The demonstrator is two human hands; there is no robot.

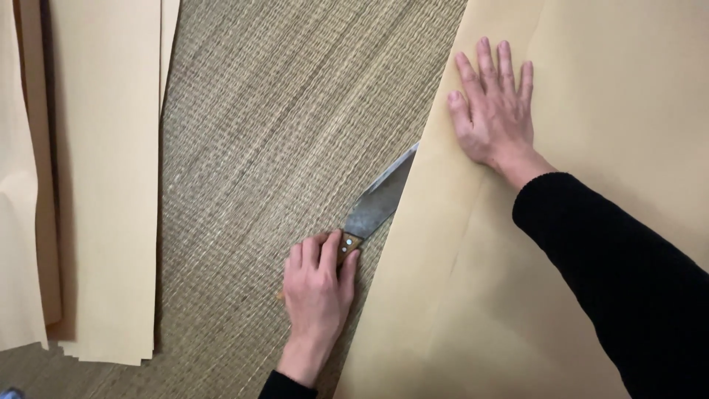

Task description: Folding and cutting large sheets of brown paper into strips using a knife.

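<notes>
- Head view, far left: a stack of tan paper sheets [103, 177] lies along the left edge of the woven mat [281, 133], well apart from both hands.
- Bare mat fills the middle strip between that stack and the large sheet on the right.
- Near the lower middle of the mat, the left hand [317, 292] has its fingers [310, 251] clenched round the wooden handle of a knife [377, 203]; the handle is mostly hidden under the hand.
- Its broad grey blade angles up and to the right, and the tip slips under the left edge of the large tan sheet [591, 89], seemingly inside a fold.
- To the right, the right hand [493, 107] rests flat on the large sheet, fingers spread and released, grasping nothing, pressing the paper down near its upper left edge.
- A black sleeve [620, 273] runs from that hand to the lower right corner.
- Risk, as I judge it: if the flat hand lets the paper slide, the sheet could tear raggedly instead of parting along the fold.
- The blade points roughly toward the pressing hand, so a sudden slip could bring the edge close to those fingers.
</notes>
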